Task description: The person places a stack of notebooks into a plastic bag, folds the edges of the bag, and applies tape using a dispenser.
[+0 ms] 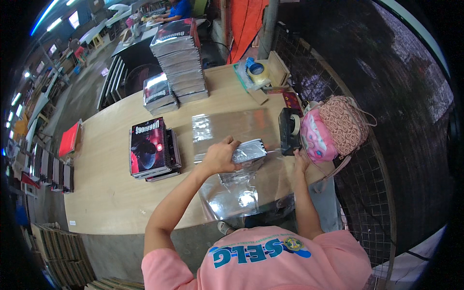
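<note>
Plastic-wrapped bundle in left grip, right grip unclear by tape dispenser, pink pouch beside

1 head-worn view (a fisheye) looks down at the table from close above.

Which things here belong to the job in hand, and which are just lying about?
Likely the job:
- bundle at the left hand
- clear plastic sheet
- tape dispenser by the right hand
- spiral notebooks

Likely incidental:
- patterned bag
- orange sheet hanging behind
</note>
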{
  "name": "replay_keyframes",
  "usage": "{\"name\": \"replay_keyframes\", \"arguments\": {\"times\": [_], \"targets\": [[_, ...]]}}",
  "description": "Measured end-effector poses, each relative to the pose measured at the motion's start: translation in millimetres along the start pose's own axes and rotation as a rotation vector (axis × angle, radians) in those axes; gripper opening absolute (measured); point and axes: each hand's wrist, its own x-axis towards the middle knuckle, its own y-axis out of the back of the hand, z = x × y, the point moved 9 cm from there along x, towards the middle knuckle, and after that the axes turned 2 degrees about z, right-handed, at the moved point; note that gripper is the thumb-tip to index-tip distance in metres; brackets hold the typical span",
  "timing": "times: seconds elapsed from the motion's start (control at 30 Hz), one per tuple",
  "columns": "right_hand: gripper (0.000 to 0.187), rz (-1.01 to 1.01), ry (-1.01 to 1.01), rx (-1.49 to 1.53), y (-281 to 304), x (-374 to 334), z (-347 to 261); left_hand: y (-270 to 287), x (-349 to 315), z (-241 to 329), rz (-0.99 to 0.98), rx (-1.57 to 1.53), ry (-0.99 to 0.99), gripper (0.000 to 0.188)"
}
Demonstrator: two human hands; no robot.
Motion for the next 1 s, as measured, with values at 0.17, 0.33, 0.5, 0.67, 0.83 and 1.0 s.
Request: {"name": "replay_keyframes", "arguments": {"times": [0.17, 0.33, 0.5, 0.67, 0.83, 1.0], "targets": [[0.014, -0.208, -0.883, 0.945, -47.0, -52.6, 12.1, -3.9, -9.3, -8.4, 0.007, 0.027, 0.013, 0.069], [0.013, -0.431, -0.837, 0.768, -51.5, -38.5, 21.4, -3.5, -2.9, -9.0, 0.027, 0.028, -0.024, 0.071], [0.013, -0.378, -1.176, 0.87, -62.9, -125.7, 55.7, -7.9, -1.6, -10.2, -0.005, 0.045, 0.004, 0.072], [0.016, -0.845, -0.677, 0.65, -49.6, -187.5, -126.5, -6.2, -8.8, -11.6, 0.038, 0.042, -0.015, 0.072], [0.014, -0.831, -0.335, 0.499, -66.8, -220.2, -185.6, -5.9, -8.1, -6.0, 0.059, 0.032, -0.043, 0.073], [0.014, -0.801, -0.432, 0.377, -98.5, -227.1, -169.4, -5.3, -8.3, -7.4, 0.04, 0.051, -0.02, 0.072]]}}
